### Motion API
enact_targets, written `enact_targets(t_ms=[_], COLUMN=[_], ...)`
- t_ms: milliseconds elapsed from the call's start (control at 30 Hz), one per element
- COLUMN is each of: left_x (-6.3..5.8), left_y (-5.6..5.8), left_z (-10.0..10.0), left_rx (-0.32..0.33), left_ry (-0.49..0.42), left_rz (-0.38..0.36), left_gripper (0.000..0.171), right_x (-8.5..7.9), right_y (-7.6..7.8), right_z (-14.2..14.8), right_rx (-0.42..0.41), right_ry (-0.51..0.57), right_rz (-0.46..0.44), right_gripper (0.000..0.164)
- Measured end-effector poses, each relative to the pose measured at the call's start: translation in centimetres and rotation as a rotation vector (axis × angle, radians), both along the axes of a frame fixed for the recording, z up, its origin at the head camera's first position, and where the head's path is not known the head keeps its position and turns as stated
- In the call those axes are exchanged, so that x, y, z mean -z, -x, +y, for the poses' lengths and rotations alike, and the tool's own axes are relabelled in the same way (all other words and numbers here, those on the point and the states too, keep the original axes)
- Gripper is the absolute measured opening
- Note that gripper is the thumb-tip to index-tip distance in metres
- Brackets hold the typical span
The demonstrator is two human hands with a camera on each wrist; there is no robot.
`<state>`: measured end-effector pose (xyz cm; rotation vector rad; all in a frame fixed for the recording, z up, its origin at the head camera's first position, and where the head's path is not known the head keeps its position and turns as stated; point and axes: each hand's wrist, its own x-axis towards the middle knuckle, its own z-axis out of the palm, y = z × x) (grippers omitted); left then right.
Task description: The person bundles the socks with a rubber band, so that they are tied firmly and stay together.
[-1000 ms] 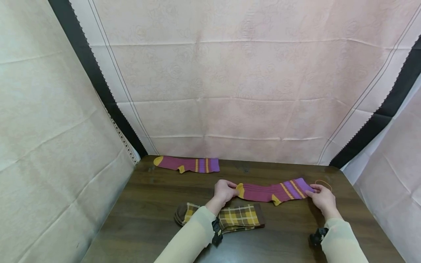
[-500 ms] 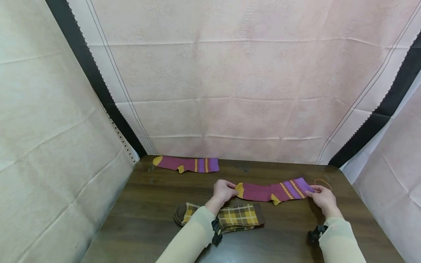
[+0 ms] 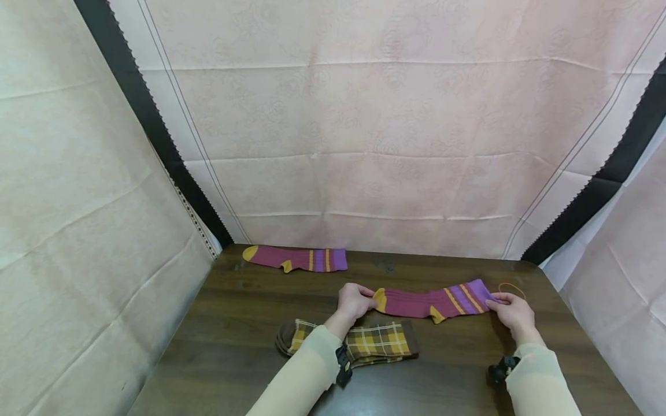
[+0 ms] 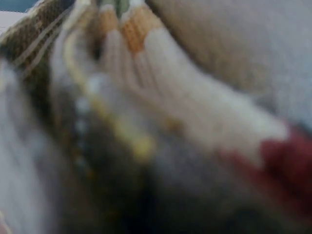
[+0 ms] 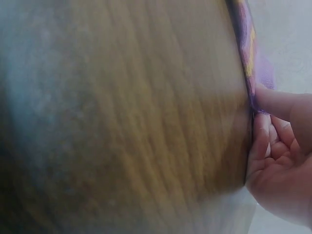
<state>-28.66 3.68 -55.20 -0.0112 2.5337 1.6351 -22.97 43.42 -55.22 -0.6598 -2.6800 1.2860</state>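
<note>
A magenta sock (image 3: pixel 411 303) with yellow toe and heel and a purple striped cuff lies stretched out flat in the head view. My left hand (image 3: pixel 355 303) pinches its yellow toe. At the other end my right hand (image 3: pixel 514 316) pinches the purple cuff (image 5: pixel 264 73) between thumb and fingers. Under my left forearm lie folded brown and yellow plaid socks (image 3: pixel 378 342), partly hidden by the sleeve. The left wrist view is filled by blurred close fabric, plaid beside a cream part (image 4: pixel 195 97) with orange and red; the hand cannot be made out there.
A matching magenta sock (image 3: pixel 270 256) lies flat near the table's back edge, left of centre. By my right hand a thin orange loop (image 3: pixel 512 286) shows. Pale cloth hangings (image 3: pixel 390 133) stand behind and on both sides of the wooden table (image 3: pixel 229 346).
</note>
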Motion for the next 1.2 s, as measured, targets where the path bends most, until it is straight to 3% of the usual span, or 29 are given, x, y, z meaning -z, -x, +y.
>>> enact_targets(t_ms=[333, 500, 667, 900, 1200], left_x=[-0.5, -0.9, -1.0, -1.1, -1.2], left_y=[-0.1, -0.3, -0.4, -0.3, -0.3], left_z=[-0.3, -0.5, -0.6, -0.8, -1.0], left_rx=[0.000, 0.033, 0.066, 0.095, 0.101], left_ry=[-0.010, -0.080, -0.140, -0.198, -0.242], left_rz=[-0.009, -0.044, -0.071, -0.093, -0.129], left_gripper=[0.014, 0.006, 0.006, 0.008, 0.010], right_x=[-0.2, -0.7, -0.9, -0.9, -0.9], right_y=[0.1, -0.1, -0.5, -0.7, -1.4], right_z=[-0.1, 0.0, 0.4, 0.6, 0.3], right_rx=[-0.022, -0.061, -0.080, -0.111, -0.077], right_ry=[-0.042, -0.021, 0.046, 0.235, 0.376], right_rz=[0.016, 0.016, -0.001, 0.056, 0.099], right_gripper=[0.045, 0.047, 0.050, 0.050, 0.047])
